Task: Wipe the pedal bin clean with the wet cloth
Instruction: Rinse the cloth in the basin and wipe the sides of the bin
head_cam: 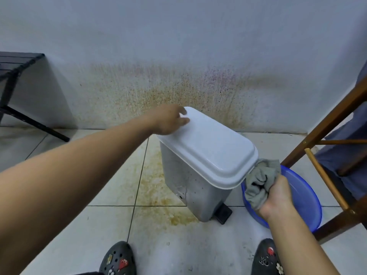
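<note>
The pedal bin (pixel 184 175) has a grey body flecked with dark specks, a plain white lid (pixel 210 147) and a black pedal (pixel 224 214). The cloth (pixel 258 185) is dull grey-green, the basin (pixel 305 195) translucent blue. Yellow-brown stains mark the white floor tiles (pixel 99 225); orange-brown and purplish speckles streak the pale wall (pixel 178 36).

Grey pedal bin (pixel 190 175) stands on the floor (pixel 99 225), white lid (pixel 208 147) shut (black pedal (pixel 224 214) low down); a bunched grey cloth (pixel 260 181) touches the lid's corner.
</note>
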The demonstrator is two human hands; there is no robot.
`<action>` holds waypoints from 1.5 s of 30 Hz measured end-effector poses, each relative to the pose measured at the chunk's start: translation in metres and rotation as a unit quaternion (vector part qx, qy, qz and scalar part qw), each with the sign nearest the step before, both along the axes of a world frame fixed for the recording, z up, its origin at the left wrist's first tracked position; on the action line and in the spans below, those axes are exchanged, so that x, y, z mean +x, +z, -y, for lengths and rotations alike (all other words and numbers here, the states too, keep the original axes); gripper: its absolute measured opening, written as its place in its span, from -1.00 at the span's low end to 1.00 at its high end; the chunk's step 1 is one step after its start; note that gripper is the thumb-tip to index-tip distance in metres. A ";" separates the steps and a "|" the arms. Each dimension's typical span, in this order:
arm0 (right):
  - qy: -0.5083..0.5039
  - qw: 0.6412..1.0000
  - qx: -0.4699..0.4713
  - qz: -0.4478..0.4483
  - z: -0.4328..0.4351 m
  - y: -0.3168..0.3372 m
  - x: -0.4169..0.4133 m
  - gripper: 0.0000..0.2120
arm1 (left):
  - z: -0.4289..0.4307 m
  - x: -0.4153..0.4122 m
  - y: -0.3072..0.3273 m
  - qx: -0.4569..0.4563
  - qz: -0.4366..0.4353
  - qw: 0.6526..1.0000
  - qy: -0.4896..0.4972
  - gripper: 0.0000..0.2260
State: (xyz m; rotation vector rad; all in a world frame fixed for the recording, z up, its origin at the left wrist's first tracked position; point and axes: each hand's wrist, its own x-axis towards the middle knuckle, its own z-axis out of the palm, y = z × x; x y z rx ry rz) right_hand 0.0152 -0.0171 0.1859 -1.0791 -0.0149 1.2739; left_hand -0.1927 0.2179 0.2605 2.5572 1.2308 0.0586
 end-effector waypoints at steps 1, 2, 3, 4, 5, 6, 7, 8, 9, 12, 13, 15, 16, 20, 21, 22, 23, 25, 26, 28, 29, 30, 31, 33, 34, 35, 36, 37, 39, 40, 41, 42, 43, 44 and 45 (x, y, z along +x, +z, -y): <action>0.009 1.000 -0.003 0.005 0.000 0.001 -0.002 -0.66 | -0.013 -0.008 -0.007 0.000 0.020 0.999 0.044 -0.50; 0.017 1.000 -0.006 0.006 -0.001 0.000 -0.003 -0.68 | -0.025 -0.013 -0.015 -0.005 0.041 0.996 0.083 -0.50; 0.021 1.000 -0.002 0.008 -0.001 0.000 -0.005 -0.68 | -0.034 -0.017 -0.020 -0.019 0.068 0.991 0.117 -0.49; 0.017 1.000 0.005 0.014 -0.001 0.000 -0.007 -0.69 | -0.041 -0.021 -0.025 -0.044 0.098 0.983 0.149 -0.47; 0.009 1.000 0.007 0.015 0.000 0.000 -0.010 -0.70 | -0.046 -0.022 -0.029 -0.079 0.129 0.973 0.175 -0.44; 0.011 1.000 0.007 0.015 0.001 0.000 -0.012 -0.71 | -0.050 -0.024 -0.032 -0.117 0.149 0.962 0.195 -0.40; 0.023 1.000 0.008 0.005 0.003 0.001 -0.013 -0.70 | -0.052 -0.024 -0.033 -0.152 0.161 0.954 0.200 -0.32; 0.041 0.999 0.001 -0.002 0.004 0.002 -0.014 -0.69 | -0.055 -0.025 -0.036 -0.184 0.171 0.947 0.198 -0.20; 0.060 0.998 -0.004 -0.010 0.007 0.003 -0.014 -0.68 | -0.059 -0.025 -0.042 -0.207 0.180 0.942 0.191 -0.07; 0.108 0.994 -0.004 -0.021 0.016 0.006 -0.016 -0.66 | -0.075 -0.020 -0.059 -0.243 0.206 0.929 0.190 0.09; 0.100 0.995 -0.012 -0.019 0.015 0.004 -0.017 -0.60 | -0.067 -0.019 -0.052 -0.242 0.214 0.927 0.191 0.05; 0.070 0.997 0.006 -0.028 0.013 0.002 -0.020 -0.55 | -0.056 -0.019 -0.041 -0.224 0.219 0.929 0.199 -0.10; 0.054 0.998 0.016 -0.009 0.008 -0.001 -0.019 -0.72 | -0.055 -0.021 -0.040 -0.215 0.213 0.929 0.212 -0.18; 0.004 0.991 -0.031 0.130 -0.022 -0.016 0.010 -0.61 | -0.054 -0.049 -0.043 -0.174 0.133 0.944 0.247 -0.23; -0.016 0.986 -0.046 0.160 -0.025 -0.021 0.017 -0.76 | -0.052 -0.058 -0.044 -0.178 0.111 0.947 0.243 -0.26; -0.029 0.981 -0.057 0.183 -0.025 -0.021 0.020 -0.91 | -0.048 -0.066 -0.045 -0.188 0.095 0.949 0.235 -0.29; -0.029 0.976 -0.066 0.206 -0.024 -0.023 0.025 -0.86 | -0.045 -0.072 -0.046 -0.201 0.094 0.947 0.230 -0.33; 0.022 0.982 -0.056 0.180 -0.019 -0.020 0.022 -0.78 | -0.038 -0.083 -0.047 -0.223 0.129 0.941 0.221 -0.39; 0.068 0.987 -0.048 0.139 -0.016 -0.020 0.020 -0.65 | -0.035 -0.087 -0.047 -0.237 0.148 0.936 0.217 -0.41; 0.117 0.991 -0.037 0.059 -0.011 -0.021 0.017 -0.57 | -0.032 -0.092 -0.049 -0.268 0.166 0.926 0.207 -0.45; 0.126 0.990 -0.037 0.040 -0.011 -0.021 0.014 -0.56 | -0.031 -0.094 -0.051 -0.279 0.166 0.923 0.204 -0.48; 0.139 0.989 -0.036 0.020 -0.011 -0.019 0.012 -0.57 | -0.030 -0.095 -0.051 -0.287 0.166 0.922 0.199 -0.50; 0.157 0.987 -0.024 0.012 -0.012 -0.016 0.010 -0.58 | -0.031 -0.097 -0.051 -0.296 0.165 0.921 0.195 -0.52; 0.157 0.987 0.009 0.027 -0.020 -0.008 0.008 -0.59 | -0.031 -0.098 -0.047 -0.312 0.159 0.917 0.189 -0.49; 0.150 0.987 0.023 0.045 -0.025 -0.002 0.008 -0.61 | -0.031 -0.097 -0.045 -0.313 0.155 0.916 0.196 -0.47; 0.142 0.987 0.037 0.059 -0.032 0.002 0.009 -0.66 | -0.031 -0.095 -0.041 -0.308 0.151 0.916 0.210 -0.46; 0.136 0.987 0.046 0.071 -0.039 0.003 0.011 -0.69 | -0.032 -0.094 -0.039 -0.302 0.148 0.914 0.227 -0.44; 0.132 0.987 0.054 0.073 -0.046 0.004 0.011 -0.70 | -0.031 -0.092 -0.037 -0.298 0.141 0.913 0.242 -0.43; 0.094 0.992 0.061 0.057 -0.060 0.001 0.018 -0.67 | -0.030 -0.090 -0.034 -0.294 0.122 0.912 0.261 -0.41; 0.082 0.993 0.066 0.043 -0.066 0.000 0.022 -0.67 | -0.030 -0.089 -0.033 -0.293 0.115 0.911 0.266 -0.40; 0.082 0.993 0.074 0.037 -0.070 -0.001 0.024 -0.68 | -0.030 -0.087 -0.033 -0.293 0.111 0.910 0.271 -0.40; 0.087 0.993 0.076 0.033 -0.074 -0.002 0.027 -0.68 | -0.031 -0.086 -0.032 -0.292 0.107 0.909 0.276 -0.39; 0.093 0.992 0.076 0.037 -0.076 -0.004 0.030 -0.65 | -0.031 -0.084 -0.032 -0.287 0.104 0.910 0.280 -0.38; 0.100 0.991 0.074 0.045 -0.080 -0.005 0.034 -0.58 | -0.032 -0.082 -0.032 -0.281 0.100 0.911 0.285 -0.37; 0.104 0.991 0.071 0.047 -0.083 -0.008 0.038 -0.50 | -0.033 -0.080 -0.031 -0.274 0.094 0.912 0.288 -0.36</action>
